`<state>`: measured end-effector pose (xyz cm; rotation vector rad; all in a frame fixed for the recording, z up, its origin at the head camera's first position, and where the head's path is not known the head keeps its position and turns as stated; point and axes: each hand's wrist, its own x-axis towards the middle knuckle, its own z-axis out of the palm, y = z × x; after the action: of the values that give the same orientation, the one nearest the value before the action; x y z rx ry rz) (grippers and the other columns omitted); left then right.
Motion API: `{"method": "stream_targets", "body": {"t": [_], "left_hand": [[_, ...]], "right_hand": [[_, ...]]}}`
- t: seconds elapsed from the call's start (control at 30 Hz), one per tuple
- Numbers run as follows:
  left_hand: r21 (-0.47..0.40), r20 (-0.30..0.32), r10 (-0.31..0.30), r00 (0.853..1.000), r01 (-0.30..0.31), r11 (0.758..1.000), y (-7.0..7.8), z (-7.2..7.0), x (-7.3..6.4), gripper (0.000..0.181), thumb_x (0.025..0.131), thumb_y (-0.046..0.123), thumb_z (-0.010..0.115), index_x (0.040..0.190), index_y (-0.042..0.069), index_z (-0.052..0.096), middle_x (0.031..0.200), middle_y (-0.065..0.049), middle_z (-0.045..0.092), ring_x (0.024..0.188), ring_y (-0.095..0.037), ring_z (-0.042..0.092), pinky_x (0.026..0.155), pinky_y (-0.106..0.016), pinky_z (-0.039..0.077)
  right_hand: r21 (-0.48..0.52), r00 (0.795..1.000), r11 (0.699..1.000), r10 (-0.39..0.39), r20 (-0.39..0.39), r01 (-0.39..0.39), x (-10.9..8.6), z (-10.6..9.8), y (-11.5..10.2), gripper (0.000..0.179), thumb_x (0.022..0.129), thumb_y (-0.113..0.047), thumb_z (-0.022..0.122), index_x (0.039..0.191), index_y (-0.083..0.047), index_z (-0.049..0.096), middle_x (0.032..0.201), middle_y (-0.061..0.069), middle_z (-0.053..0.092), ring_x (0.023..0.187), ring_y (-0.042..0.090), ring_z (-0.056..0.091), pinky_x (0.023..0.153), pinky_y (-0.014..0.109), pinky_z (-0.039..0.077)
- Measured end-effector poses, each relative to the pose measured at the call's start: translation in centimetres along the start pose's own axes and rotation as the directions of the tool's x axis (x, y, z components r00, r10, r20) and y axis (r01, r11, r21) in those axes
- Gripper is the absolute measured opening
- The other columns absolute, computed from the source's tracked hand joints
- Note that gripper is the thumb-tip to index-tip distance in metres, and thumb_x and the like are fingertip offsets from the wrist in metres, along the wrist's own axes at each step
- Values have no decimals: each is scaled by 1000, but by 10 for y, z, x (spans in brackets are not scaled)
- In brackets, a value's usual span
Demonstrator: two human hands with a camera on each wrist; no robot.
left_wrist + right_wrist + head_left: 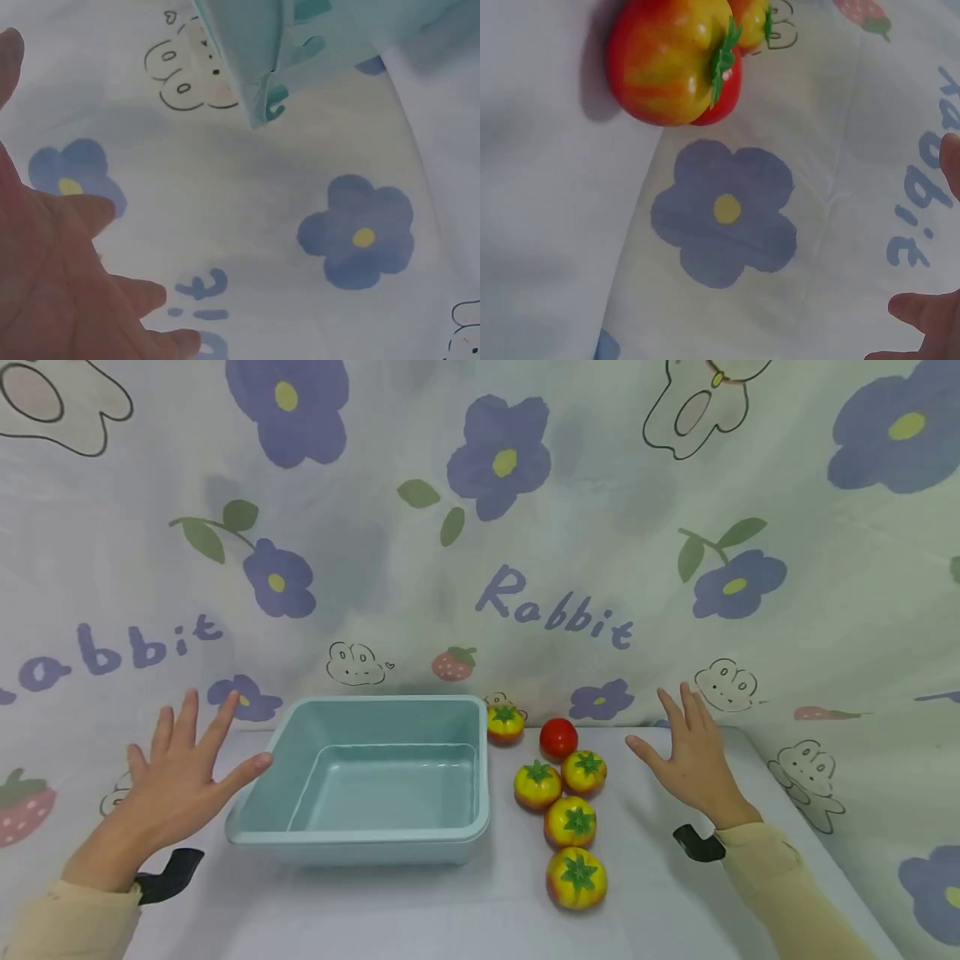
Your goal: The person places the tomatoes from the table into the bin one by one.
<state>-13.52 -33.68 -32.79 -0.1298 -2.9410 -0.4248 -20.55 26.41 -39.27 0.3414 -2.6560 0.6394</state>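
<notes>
My left hand point(180, 777) is raised with fingers spread, just left of a pale blue-green plastic basin point(390, 837); its thumb tip overlaps the basin's rim in the head view. Fingers spread apart, my right hand point(693, 760) hovers on the other side and holds nothing. Between the basin and that hand lie several yellow-and-red toy tomatoes with green leaf tops, the nearest one point(577, 878) at the front and another point(505, 725) by the basin's back corner. Among them sits a plain red ball-shaped fruit point(558, 739). The right wrist view shows a yellow-red tomato point(664, 60) up close.
A white-covered table point(480, 922) bears everything. Behind it hangs a cloth point(585, 527) printed with purple flowers, rabbits and lettering. Dark straps point(171, 877) sit at both wrists, below beige sleeves point(780, 885).
</notes>
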Motion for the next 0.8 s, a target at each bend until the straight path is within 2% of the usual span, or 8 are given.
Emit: {"method": "stream_targets", "body": {"t": [0.37,0.6,0.8], "left_hand": [[-45,-37,19,999,-20,999,-6,12,-7,90,100,50,52,162,16,-4,160,-32,-20,141,-60,-20,95,-86,-17],[-106,-73,37,997,-45,993,-11,22,-15,86,101,42,52,162,13,0,160,-34,-14,143,-61,-14,95,-86,-14],[-156,-110,40,993,-57,986,-13,35,-23,84,101,38,53,162,8,4,160,-36,-7,143,-62,-9,104,-80,-14]], "right_hand": [[68,1000,998,13,19,-14,0,10,-3,87,94,-48,66,155,2,30,162,31,10,146,56,13,105,82,13],[128,995,990,44,84,-54,-4,23,-4,85,95,-47,65,156,0,29,164,29,9,145,55,15,106,81,19],[195,988,976,65,142,-92,-6,36,-6,80,97,-44,64,156,-3,29,165,26,10,146,53,15,105,80,21]]}}
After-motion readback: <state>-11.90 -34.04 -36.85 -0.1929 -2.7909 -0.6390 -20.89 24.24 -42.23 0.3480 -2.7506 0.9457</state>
